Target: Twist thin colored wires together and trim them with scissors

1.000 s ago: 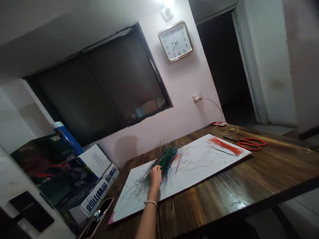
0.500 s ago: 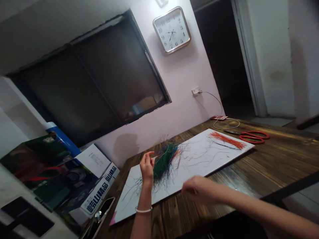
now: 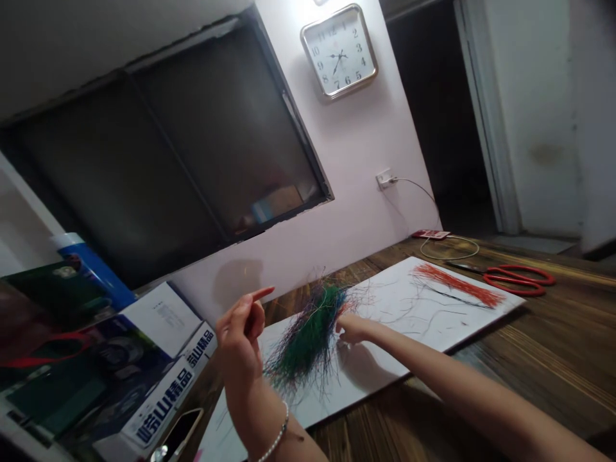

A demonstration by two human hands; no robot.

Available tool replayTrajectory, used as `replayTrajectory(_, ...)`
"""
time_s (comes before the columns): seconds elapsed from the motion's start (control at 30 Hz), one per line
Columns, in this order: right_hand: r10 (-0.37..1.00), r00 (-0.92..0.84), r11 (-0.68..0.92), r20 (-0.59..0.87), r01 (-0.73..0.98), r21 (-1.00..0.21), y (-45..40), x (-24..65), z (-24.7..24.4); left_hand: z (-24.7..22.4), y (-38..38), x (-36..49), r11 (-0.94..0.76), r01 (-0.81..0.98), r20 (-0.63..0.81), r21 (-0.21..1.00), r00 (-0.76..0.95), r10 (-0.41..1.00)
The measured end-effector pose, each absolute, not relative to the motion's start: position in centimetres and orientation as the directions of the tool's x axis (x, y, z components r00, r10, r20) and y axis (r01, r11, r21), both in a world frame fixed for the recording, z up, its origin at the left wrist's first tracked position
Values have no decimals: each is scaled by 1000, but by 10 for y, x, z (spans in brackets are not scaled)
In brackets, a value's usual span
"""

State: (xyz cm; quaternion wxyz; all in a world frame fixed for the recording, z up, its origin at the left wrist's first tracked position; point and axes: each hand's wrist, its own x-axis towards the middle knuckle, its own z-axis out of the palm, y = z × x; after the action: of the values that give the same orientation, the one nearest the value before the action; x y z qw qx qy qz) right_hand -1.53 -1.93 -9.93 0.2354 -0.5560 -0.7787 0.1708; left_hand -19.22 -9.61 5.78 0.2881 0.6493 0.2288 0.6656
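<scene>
Head view: within the last second the work at the tangled pile of strands (image 3: 303,346) has changed hands. A second ago the left hand (image 3: 243,327) was down on the pile; now it has lifted clear and hangs nearer the camera, its index finger stretched out and the others curled in. No strand shows in its fingers, though one so fine could be lost at this distance, so I cannot tell whether they hold anything. Meanwhile the right hand (image 3: 356,328), out of sight a second ago and a blur over the board's near edge half a second ago, has arrived with its fingers at the pile's right edge, bunched narrow; whether they have closed on any strand cannot be told. My judgement is that the right fingers now have the working side of the pile, while the left stand off. The pile lies just left of the right fingers, on the white board (image 3: 452,324). Well to their right, on the same board, lies the red-orange bundle (image 3: 457,285), and beyond it, on the wooden tabletop (image 3: 520,340), rest the red-handled scissors (image 3: 520,279), touched by neither hand.
</scene>
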Motion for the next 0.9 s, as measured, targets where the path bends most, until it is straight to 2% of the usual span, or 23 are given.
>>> replayTrajectory(0.1, 953, -264, 297, 147, 725, -622, -8, 5, -82, 52, -90, -194, -720, -7, 720, 694, -19, 694)
replayTrajectory(0.2, 946, -212, 325, 246, 616, -717, -5, 29, -53, 47, -77, -190, -701, 20, 701, 712, 12, 713)
replayTrajectory(0.3, 909, -138, 410, 393, 463, -786, -13, 42, -24, 40, -59, -177, -612, 36, 597, 790, 184, 781)
replayTrajectory(0.43, 839, -36, 533, 543, 255, -807, -31, 39, -3, 25, -35, -145, -469, 185, 394, 864, 333, 857)
replayTrajectory(0.5, 807, 57, 585, 588, 63, -809, -38, 34, -1, 17, -27, -128, -467, 179, 368, 866, 405, 837)
replayTrajectory(0.6, 827, 175, 560, 535, -155, -814, -41, 32, -4, 10, -21, -108, -481, 133, 363, 867, 493, 790)
replayTrajectory(0.77, 876, 244, 474, 416, -277, -836, -39, 41, -3, 8, -19, -95, -494, 202, 329, 846, 533, 780)
replayTrajectory(0.9, 860, 295, 498, 416, -316, -807, -41, 47, 0, 8, -18, -93, -500, 171, 302, 849, 620, 724)
